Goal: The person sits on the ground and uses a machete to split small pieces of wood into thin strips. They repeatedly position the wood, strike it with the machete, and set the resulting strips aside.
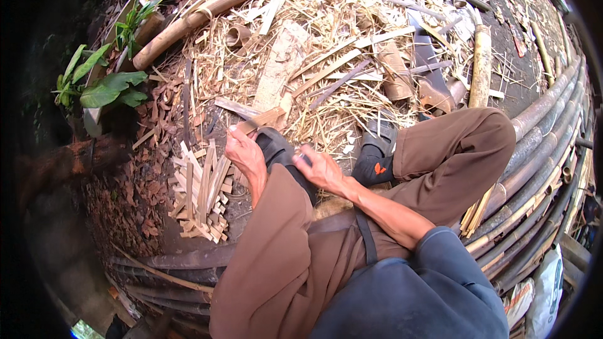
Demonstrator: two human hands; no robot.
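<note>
My left hand (pixel 246 154) is closed at my left knee, its fingertips pinching the near end of a short tan bamboo strip (pixel 266 117). The strip slants up to the right above my left shoe (pixel 274 146). Just right of that knee, my right hand (pixel 321 168) is closed round a dark handle (pixel 304 159). Whatever extends from the handle is hidden or blurred. Beside my left hand, on the ground, lies a pile of short split bamboo pieces (pixel 204 191). A flat wooden board (pixel 284 66) rests among the shavings beyond my feet.
Pale bamboo shavings (pixel 352 19) cover the ground ahead. A thick bamboo pole (pixel 195 20) lies at the far left near a leafy plant (pixel 103 88). Long bamboo poles (pixel 534 144) are stacked along the right. A dark flat blade (pixel 424 50) lies beyond my right foot.
</note>
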